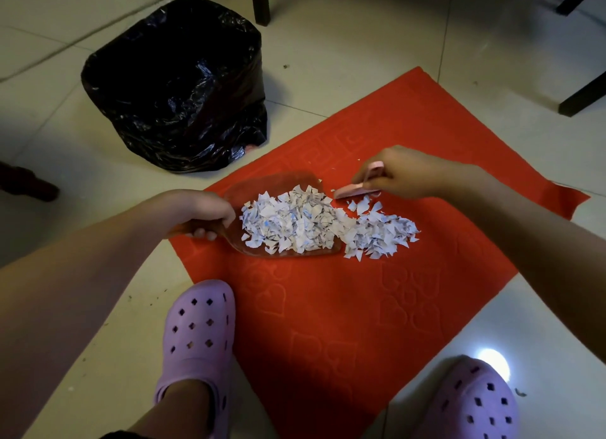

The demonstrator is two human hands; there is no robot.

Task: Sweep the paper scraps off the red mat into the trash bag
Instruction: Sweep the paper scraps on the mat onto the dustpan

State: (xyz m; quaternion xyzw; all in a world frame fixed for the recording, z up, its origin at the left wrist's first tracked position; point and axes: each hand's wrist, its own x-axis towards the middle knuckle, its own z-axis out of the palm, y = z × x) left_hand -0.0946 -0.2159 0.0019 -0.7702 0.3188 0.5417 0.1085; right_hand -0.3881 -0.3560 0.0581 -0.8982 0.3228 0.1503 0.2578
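A red mat point(344, 307) lies on the tiled floor. A clear dustpan point(272, 182) rests flat on it, and my left hand point(203, 214) is shut on its handle. White paper scraps point(292, 223) fill the pan. A smaller heap of scraps point(380, 233) lies on the mat just right of the pan's lip. My right hand point(400, 172) is shut on a small pink brush point(352, 189), held above and behind that heap. The black trash bag point(177, 87), mouth open, stands on the floor beyond the mat's left corner.
My two feet in purple clogs point(196, 333) point(475, 402) stand at the mat's near edge, the left one partly on the mat. Dark furniture legs point(260, 2) point(583, 94) stand on the floor behind the bag and at the far right. A dark object point(26, 182) lies at the left edge.
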